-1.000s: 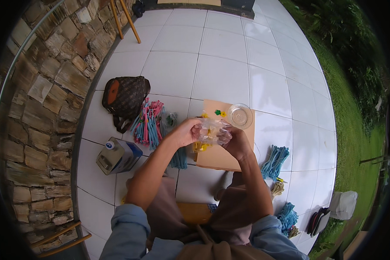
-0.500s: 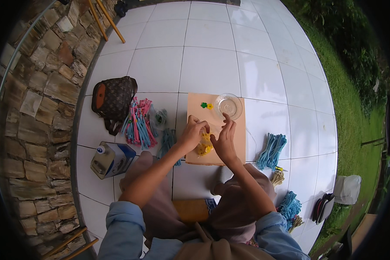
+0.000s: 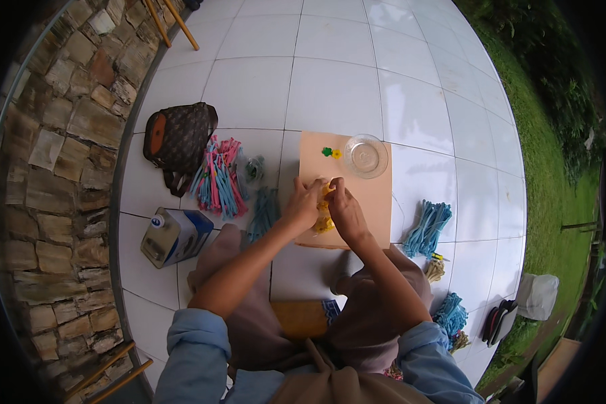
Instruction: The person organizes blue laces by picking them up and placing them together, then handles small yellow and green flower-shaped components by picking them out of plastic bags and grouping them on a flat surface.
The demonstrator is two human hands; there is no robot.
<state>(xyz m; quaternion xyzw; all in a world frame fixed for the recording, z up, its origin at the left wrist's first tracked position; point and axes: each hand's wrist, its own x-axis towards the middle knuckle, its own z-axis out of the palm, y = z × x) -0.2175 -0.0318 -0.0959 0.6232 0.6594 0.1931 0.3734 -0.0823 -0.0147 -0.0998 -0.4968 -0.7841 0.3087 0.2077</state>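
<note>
My left hand [image 3: 304,204] pinches the upper part of a clear plastic bag [image 3: 324,223] holding small yellow flower-like pieces. Fingers bent together, my right hand [image 3: 347,211] grips the bag's top edge from the other side. Below both hands the bag rests over a tan board [image 3: 370,225]. Toward the board's far edge lie a small green piece [image 3: 326,152] and a yellow flower-shaped piece [image 3: 337,154], touching or nearly so. Beside them stands a clear round dish [image 3: 365,157]. My fingers partly cover the bag's opening.
On the left are a brown backpack [image 3: 182,138], pink and blue cord bundles [image 3: 219,178], a small clear bag [image 3: 254,170] and a metal can [image 3: 176,236]. Blue cord bundles [image 3: 427,229] and a beige bundle [image 3: 435,271] lie right. A stone wall [image 3: 54,195] borders the left.
My right hand has gone from spread fingers near the dish to a pinch on the bag beside my left hand. The whole view has shifted slightly.
</note>
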